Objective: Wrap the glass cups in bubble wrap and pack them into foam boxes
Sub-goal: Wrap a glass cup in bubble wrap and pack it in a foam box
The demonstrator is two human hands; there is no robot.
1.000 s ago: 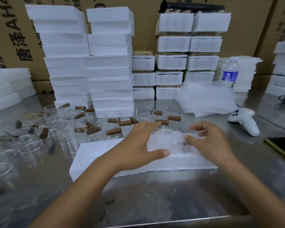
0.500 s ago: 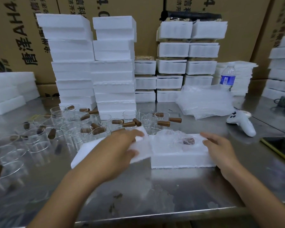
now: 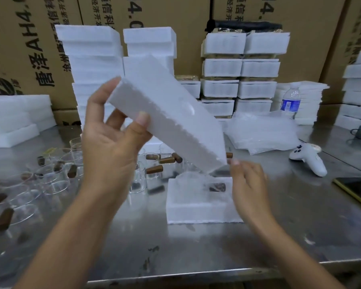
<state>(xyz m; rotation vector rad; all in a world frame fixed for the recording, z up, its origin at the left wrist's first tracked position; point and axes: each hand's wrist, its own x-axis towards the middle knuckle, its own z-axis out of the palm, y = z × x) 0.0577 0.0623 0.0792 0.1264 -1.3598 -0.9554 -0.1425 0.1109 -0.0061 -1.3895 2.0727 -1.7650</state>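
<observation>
**Closing the packed foam box**

Head view: the left hand (image 3: 111,142) gripped a tilted white foam slab lid (image 3: 167,119) above the white foam box (image 3: 196,211) near the steel table's (image 3: 196,247) front edge, with the bubble-wrapped glass cup (image 3: 196,184) inside. The right hand (image 3: 248,184), loosely curled, perhaps touched the lid's lower corner. The next move would call for levelling and seating the lid.

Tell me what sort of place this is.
Probably a warehouse packing station: stacked foam boxes, big printed cartons behind them, and many glass cups on a steel table.
</observation>
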